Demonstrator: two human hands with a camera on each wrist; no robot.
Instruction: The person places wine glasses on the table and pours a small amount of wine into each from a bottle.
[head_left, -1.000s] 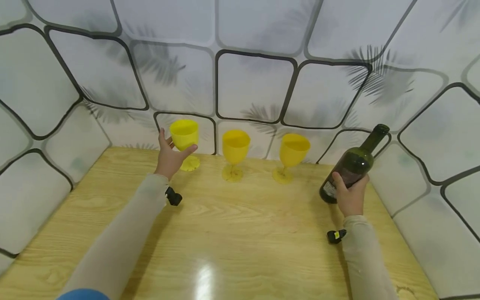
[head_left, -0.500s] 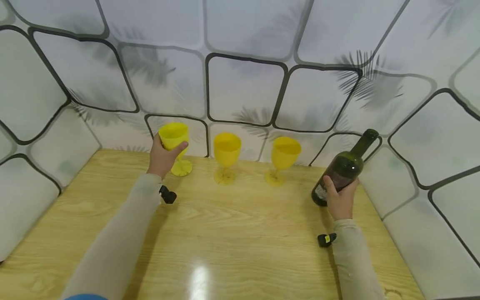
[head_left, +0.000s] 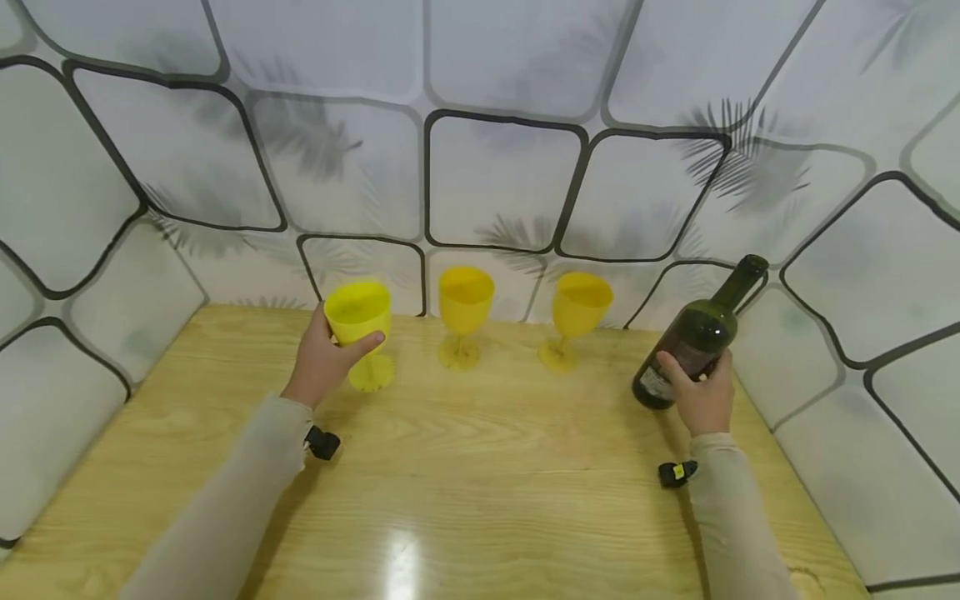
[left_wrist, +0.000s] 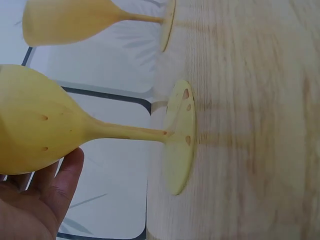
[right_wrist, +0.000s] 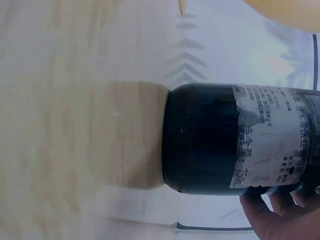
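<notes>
In the head view, my left hand (head_left: 324,360) holds the bowl of a yellow goblet (head_left: 358,310), thumb at the near side and fingers behind. The left wrist view shows this goblet's stem (left_wrist: 130,131) and round foot (left_wrist: 179,145); the foot is at the tabletop, and I cannot tell whether it touches. At the right, my right hand (head_left: 703,393) grips the lower body of a dark green wine bottle (head_left: 701,329). Its white label (right_wrist: 272,135) shows in the right wrist view, and the bottle's base is at the tabletop. The fingers behind the bottle are partly hidden.
Two more yellow goblets, a middle goblet (head_left: 466,302) and a right goblet (head_left: 582,307), stand upright near the back wall, between my hands. The wooden table (head_left: 480,483) is bounded by patterned white panels (head_left: 510,183) behind and at both sides.
My left hand has closed round the left goblet's bowl and drawn it nearer to me, out of line with the others. The right hand and bottle stay about where they were.
</notes>
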